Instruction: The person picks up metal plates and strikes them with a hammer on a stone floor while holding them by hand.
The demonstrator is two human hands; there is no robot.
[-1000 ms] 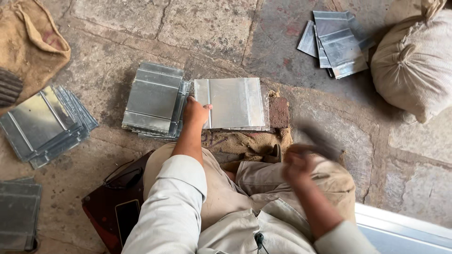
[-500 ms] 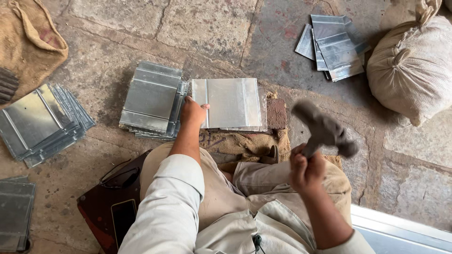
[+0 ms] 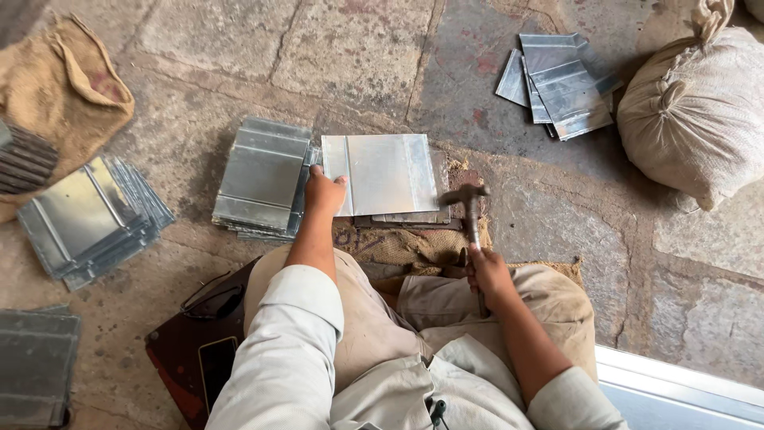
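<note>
A shiny square metal sheet (image 3: 386,173) lies on the stone floor in front of my knees, on top of other sheets. My left hand (image 3: 324,191) presses down on its left edge. My right hand (image 3: 487,276) grips the handle of a hammer (image 3: 469,205), whose head sits at the sheet's right edge, touching or just above it.
A stack of folded sheets (image 3: 261,178) lies left of the work sheet, more stacks (image 3: 89,216) at far left and one (image 3: 561,82) at upper right. A burlap sack (image 3: 696,111) stands at right, a burlap cloth (image 3: 60,103) at upper left. Glasses and a phone rest on a dark board (image 3: 195,342).
My right hand swung the hammer down from its raised position beside my knee to the right edge of the sheet. My left hand stayed on the sheet's left edge.
</note>
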